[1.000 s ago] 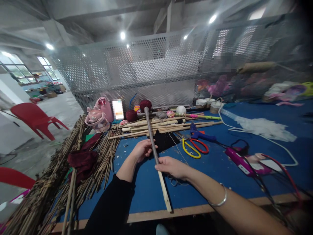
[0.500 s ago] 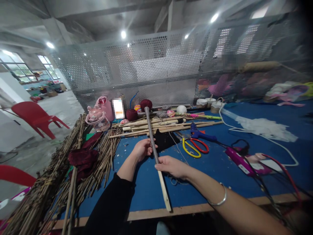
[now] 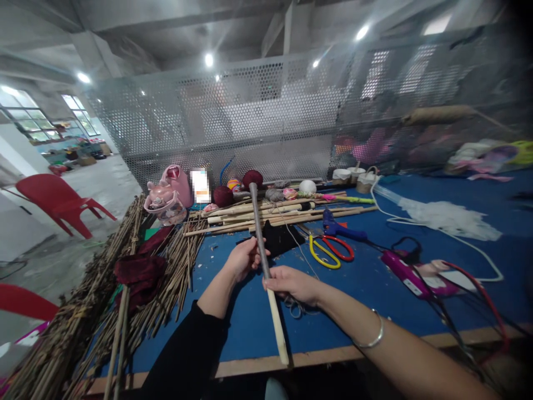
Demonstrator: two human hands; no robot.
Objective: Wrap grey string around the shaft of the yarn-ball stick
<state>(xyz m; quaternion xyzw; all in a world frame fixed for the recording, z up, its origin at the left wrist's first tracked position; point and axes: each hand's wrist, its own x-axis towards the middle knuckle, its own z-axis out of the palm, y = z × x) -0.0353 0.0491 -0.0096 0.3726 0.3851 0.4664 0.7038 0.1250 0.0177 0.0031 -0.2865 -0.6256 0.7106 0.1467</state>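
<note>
Here's the stick (image 3: 258, 228), held aslant over the blue table (image 3: 241, 339), pale end nearest the person! The left hand (image 3: 245, 258) curls its fingers about the grey stretch; just below, the right hand (image 3: 289, 282) pinches it between thumb and fingers. Scissors (image 3: 317, 258) lie off to the right.

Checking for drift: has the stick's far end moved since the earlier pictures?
Yes: the stick has swung slightly right there, towards the white ball.

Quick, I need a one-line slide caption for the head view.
Left hand and right hand hold a grey-and-pale stick above the blue table, scissors lying to the right.
</note>
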